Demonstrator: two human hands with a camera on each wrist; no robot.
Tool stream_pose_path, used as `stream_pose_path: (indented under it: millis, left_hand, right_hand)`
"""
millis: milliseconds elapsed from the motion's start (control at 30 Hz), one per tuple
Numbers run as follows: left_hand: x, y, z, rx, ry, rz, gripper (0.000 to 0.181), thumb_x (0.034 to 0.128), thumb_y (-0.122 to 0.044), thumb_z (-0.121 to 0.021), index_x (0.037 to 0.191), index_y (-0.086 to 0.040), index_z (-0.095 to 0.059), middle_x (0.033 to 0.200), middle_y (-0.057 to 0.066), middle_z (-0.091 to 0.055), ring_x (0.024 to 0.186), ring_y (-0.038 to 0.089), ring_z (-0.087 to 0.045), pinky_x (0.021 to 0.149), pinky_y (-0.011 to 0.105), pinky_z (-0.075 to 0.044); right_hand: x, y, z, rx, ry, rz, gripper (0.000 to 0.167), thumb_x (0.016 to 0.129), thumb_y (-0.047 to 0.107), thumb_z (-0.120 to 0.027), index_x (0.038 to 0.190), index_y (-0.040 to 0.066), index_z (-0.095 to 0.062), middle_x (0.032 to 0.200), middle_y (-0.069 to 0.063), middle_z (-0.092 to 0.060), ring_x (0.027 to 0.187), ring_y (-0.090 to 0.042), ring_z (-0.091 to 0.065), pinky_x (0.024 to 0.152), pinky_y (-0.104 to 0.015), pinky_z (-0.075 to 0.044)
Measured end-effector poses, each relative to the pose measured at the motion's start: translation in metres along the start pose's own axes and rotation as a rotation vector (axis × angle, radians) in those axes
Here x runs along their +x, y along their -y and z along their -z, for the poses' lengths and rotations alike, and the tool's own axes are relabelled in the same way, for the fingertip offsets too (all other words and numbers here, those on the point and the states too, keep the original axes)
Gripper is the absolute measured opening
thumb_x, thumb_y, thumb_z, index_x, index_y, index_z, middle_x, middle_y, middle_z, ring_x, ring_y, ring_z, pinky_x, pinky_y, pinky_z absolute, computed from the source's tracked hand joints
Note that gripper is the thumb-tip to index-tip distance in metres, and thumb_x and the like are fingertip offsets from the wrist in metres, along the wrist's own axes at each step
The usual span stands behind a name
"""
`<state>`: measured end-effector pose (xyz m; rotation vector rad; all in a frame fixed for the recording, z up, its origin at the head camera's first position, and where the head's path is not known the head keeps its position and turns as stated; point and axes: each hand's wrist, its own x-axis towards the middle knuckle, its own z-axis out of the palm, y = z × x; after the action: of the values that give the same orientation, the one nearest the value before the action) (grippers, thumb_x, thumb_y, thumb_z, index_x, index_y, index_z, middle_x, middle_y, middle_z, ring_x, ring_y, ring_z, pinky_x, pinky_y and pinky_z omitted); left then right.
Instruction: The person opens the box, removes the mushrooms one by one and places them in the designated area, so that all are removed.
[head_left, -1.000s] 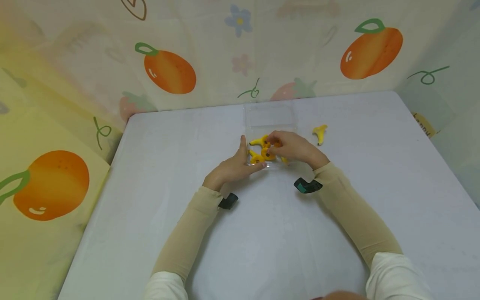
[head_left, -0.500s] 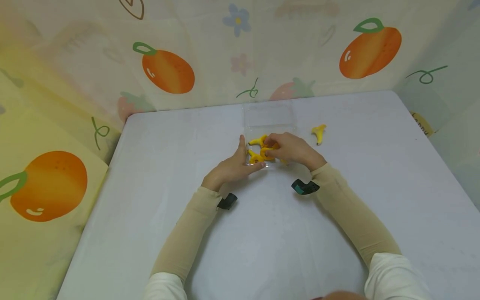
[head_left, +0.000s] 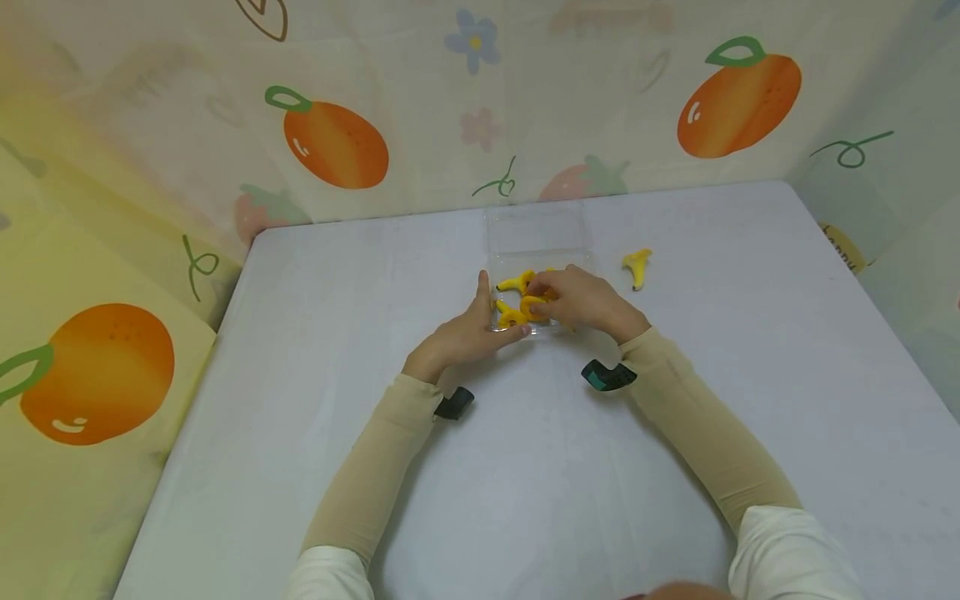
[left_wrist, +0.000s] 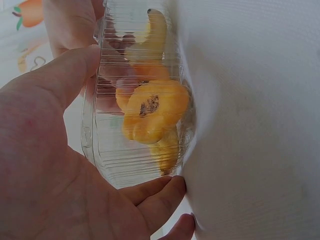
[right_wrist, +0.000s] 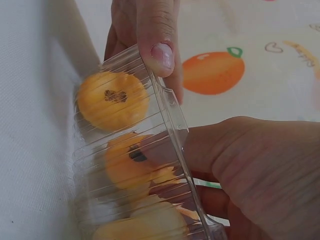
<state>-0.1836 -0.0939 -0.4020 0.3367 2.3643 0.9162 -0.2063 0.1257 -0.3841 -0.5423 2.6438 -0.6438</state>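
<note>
A clear plastic clamshell box (head_left: 542, 332) lies with its lid open near the back of the table. Inside are several yellow-orange trumpet-shaped pieces (head_left: 510, 315), like toy mushrooms, with round caps and dark centres. My left hand (head_left: 467, 333) braces the box's near left corner, thumb along the front rim and other fingers at the left side. From the right, my right hand (head_left: 581, 298) reaches into the box, thumb and fingers around an orange-capped piece (right_wrist: 127, 162). Its fingertips are partly hidden. In the left wrist view, a cap (left_wrist: 150, 107) shows through the ribbed wall.
One more yellow trumpet-shaped piece (head_left: 637, 268) lies on the white-covered table (head_left: 510, 492), right of the box. The raised clear lid (head_left: 538, 229) stands behind the box. A fruit-printed curtain (head_left: 420, 100) hangs behind the table.
My right hand has shifted slightly left and its fingers have closed in around a piece in the box. The left hand stays at the box's corner.
</note>
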Motion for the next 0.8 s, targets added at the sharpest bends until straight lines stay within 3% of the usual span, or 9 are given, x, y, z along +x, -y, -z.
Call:
stream_pose_path:
  millis: [267, 467, 633, 800]
  left_hand:
    - [0.0001, 0.0009, -0.0006, -0.001, -0.007, 0.002, 0.124, 0.0895, -0.069, -0.06, 0.153, -0.023, 0.035, 0.172, 0.008, -0.001, 0.157, 0.028, -0.02, 0.126, 0.051, -0.027]
    - [-0.0007, 0.0003, -0.0005, 0.008, -0.007, 0.011, 0.124, 0.0892, -0.071, -0.059, 0.153, -0.024, 0.036, 0.172, 0.008, -0.002, 0.156, 0.03, -0.024, 0.124, 0.052, -0.03]
    - [-0.0008, -0.001, -0.0006, 0.002, -0.003, 0.016, 0.123, 0.0902, -0.069, -0.06, 0.153, -0.024, 0.036, 0.172, 0.009, 0.002, 0.156, 0.032, -0.024, 0.124, 0.053, -0.03]
    - [-0.0006, -0.001, -0.0003, 0.004, 0.0, 0.016, 0.124, 0.0891, -0.071, -0.059, 0.152, -0.024, 0.036, 0.172, 0.009, 0.002, 0.156, 0.032, -0.024, 0.124, 0.052, -0.03]
  right_hand:
    - [0.0019, -0.0008, -0.0006, 0.016, -0.013, 0.016, 0.036, 0.101, 0.032, -0.061, 0.131, 0.013, -0.065, 0.133, -0.008, -0.067, 0.098, -0.024, -0.061, 0.086, -0.04, -0.054]
    - [0.0027, -0.0016, -0.0001, 0.035, -0.017, 0.014, 0.038, 0.1, 0.031, -0.063, 0.132, 0.01, -0.064, 0.132, -0.011, -0.068, 0.115, -0.028, -0.064, 0.101, -0.048, -0.053]
    - [0.004, -0.0028, -0.0008, 0.034, -0.008, 0.008, 0.039, 0.101, 0.03, -0.062, 0.133, 0.008, -0.063, 0.131, -0.012, -0.068, 0.119, -0.029, -0.063, 0.105, -0.05, -0.051]
    - [0.004, -0.0031, -0.0007, 0.028, -0.015, 0.013, 0.038, 0.102, 0.032, -0.061, 0.131, 0.009, -0.065, 0.13, -0.01, -0.069, 0.105, -0.025, -0.065, 0.097, -0.045, -0.055]
